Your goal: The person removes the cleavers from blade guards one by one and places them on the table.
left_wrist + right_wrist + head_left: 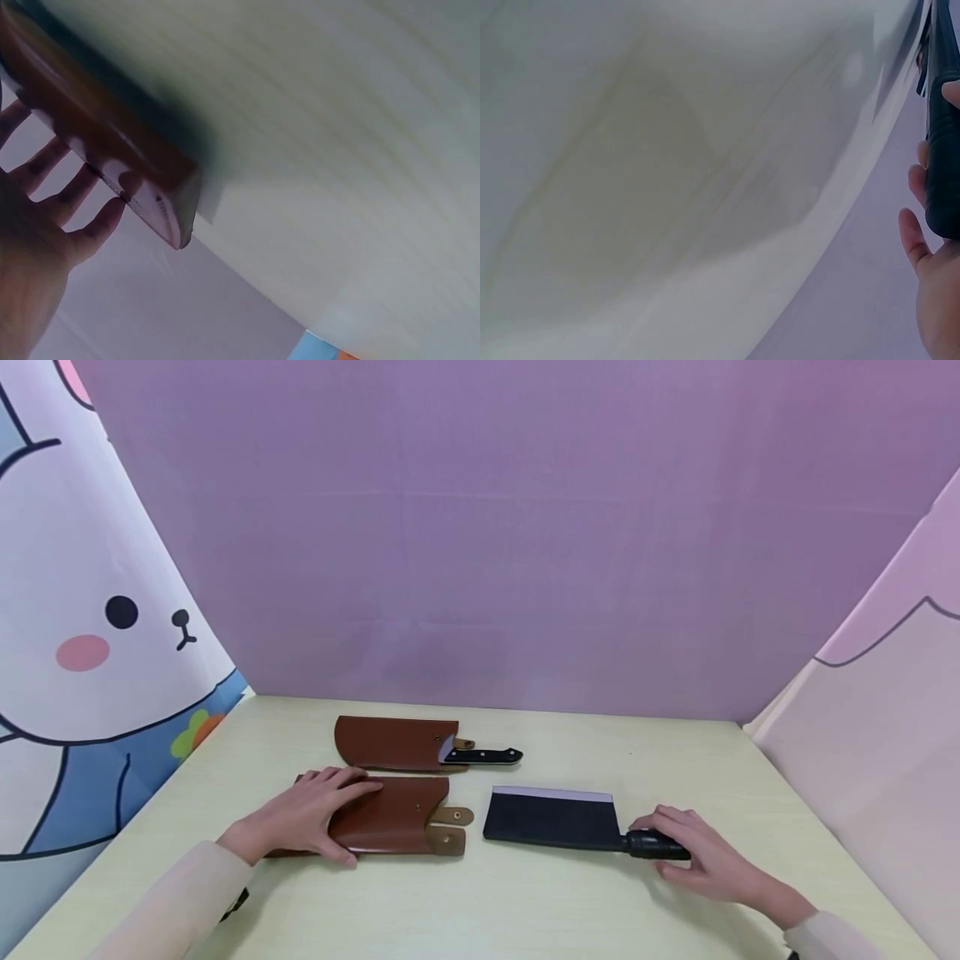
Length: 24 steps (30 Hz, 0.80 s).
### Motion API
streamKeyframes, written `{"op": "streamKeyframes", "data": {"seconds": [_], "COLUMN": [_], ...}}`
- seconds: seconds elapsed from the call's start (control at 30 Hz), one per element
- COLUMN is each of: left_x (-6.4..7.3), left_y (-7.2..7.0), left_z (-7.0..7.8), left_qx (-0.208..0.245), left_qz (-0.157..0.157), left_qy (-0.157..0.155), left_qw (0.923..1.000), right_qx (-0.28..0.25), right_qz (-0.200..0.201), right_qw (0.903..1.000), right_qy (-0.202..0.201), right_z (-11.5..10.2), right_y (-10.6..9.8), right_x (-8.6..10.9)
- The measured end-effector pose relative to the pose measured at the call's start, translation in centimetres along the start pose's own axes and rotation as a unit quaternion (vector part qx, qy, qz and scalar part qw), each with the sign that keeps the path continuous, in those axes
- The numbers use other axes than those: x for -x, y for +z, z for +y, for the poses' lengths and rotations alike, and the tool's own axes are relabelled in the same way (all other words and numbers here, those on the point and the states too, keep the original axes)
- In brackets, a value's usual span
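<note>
A brown leather knife sheath [397, 814] with tan snap straps lies on the table, its open end facing right. My left hand [311, 814] rests across its left part, fingers spread on the leather and thumb at the near edge. In the left wrist view, extended fingertips touch the sheath [105, 112]. To the right lies a black-bladed cleaver [551, 818] with a pale cutting edge facing away from me. My right hand [701, 852] holds its black handle [656, 845] between thumb and fingers. The right wrist view shows the handle [943, 165] against those fingers.
Behind the first sheath lies a second brown sheath [397, 743] with a black-handled knife [483, 756] partly inside, its handle pointing right. The pale wooden table [525, 910] ends at a purple backdrop [487, 568]. Printed cloth panels stand at both sides.
</note>
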<state>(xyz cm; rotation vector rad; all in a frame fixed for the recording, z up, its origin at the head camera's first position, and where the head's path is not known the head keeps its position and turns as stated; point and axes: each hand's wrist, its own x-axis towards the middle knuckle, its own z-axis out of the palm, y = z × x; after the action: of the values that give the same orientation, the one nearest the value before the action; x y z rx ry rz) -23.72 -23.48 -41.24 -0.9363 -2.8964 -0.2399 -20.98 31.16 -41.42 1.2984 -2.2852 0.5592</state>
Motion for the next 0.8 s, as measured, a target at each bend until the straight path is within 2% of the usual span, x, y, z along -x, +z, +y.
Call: {"op": "streamKeyframes", "data": {"seconds": [0.57,0.8], "left_x": [-0.65,-0.75], "left_y": [0.12,0.01], "left_z": [0.19,0.15], "left_qx": [0.009,0.023], "left_qz": [-0.027,-0.049], "left_qy": [-0.002,-0.007], "left_qw": [0.9996,0.9985], "right_qx": [-0.015,-0.024], "right_qz": [-0.006,-0.012], "right_qw": [0.9999,0.9996], "right_qy": [-0.001,-0.003], "right_z": [-0.05,0.05], "right_y": [-0.43,-0.4], "right_x": [0.75,0.74]}}
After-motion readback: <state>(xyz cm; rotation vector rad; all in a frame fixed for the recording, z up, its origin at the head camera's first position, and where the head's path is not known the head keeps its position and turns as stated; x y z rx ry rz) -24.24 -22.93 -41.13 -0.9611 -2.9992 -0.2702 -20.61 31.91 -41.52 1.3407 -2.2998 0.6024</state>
